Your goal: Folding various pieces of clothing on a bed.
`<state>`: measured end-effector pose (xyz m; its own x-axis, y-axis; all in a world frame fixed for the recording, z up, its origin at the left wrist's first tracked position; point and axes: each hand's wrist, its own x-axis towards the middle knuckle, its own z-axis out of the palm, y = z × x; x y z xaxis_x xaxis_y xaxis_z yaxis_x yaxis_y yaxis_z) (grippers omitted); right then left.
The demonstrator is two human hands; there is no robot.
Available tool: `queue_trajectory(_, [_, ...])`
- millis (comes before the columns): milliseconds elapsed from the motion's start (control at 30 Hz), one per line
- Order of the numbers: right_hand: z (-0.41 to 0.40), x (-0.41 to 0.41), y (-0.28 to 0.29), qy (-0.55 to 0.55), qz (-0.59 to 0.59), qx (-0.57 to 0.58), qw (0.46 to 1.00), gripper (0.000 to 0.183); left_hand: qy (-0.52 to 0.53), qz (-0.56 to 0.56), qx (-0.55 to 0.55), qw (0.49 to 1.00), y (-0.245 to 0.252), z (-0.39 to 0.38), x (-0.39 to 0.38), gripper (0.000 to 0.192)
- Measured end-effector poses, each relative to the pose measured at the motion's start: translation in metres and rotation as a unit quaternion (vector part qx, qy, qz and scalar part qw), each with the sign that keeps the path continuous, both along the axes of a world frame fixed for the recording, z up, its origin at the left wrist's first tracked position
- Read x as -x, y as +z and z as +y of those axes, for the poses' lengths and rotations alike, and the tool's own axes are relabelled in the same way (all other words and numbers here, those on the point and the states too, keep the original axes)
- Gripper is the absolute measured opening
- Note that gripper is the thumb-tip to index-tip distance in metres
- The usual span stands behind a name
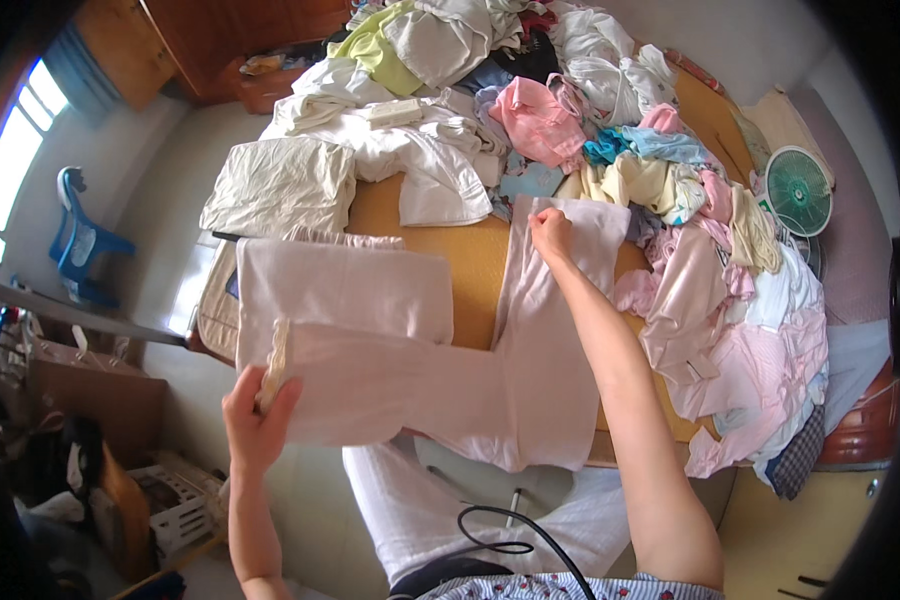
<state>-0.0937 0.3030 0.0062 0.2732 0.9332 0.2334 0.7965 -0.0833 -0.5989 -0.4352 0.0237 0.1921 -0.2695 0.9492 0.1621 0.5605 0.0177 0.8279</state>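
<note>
A pair of pale pink fabric trousers stretches across the near edge of the bed. My left hand grips its gathered waistband at the left, thumb and fingers closed on the cloth. On one leg's far end, near the middle of the bed, my right hand pinches the fabric. Under and beyond the left part lies a folded pale pink cloth, with a gathered edge showing behind it. A crumpled cream cloth lies farther back on the left.
White garments and a large mixed clothes pile cover the far side. More pink and white clothes lie at the right, near a green fan. A blue plastic chair and a white basket stand at the left.
</note>
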Motion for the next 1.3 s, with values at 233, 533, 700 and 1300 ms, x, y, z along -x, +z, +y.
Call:
queue_trajectory(233, [0.036, -0.004, -0.014, -0.074, -0.075, 0.050, 0.993, 0.031, -0.029, 0.029, 0.004, 0.999, -0.006, 0.003, 0.012, 0.016])
queue_trajectory(533, [0.057, -0.010, 0.021, -0.022, 0.113, -0.133, 0.984, 0.026, -0.014, -0.072, -0.011, 0.997, -0.020, 0.001, 0.036, 0.026])
queue_trajectory(700, [0.045, 0.010, -0.004, 0.037, 0.424, 0.105, 0.899, 0.024, 0.020, -0.131, 0.061, 0.989, -0.040, 0.015, 0.040, 0.016])
queue_trajectory(1300, [-0.378, 0.026, 0.015, 0.125, 0.162, 0.026, 0.978, 0.019, -0.061, -0.065, 0.043, 0.995, -0.018, 0.019, 0.024, 0.028])
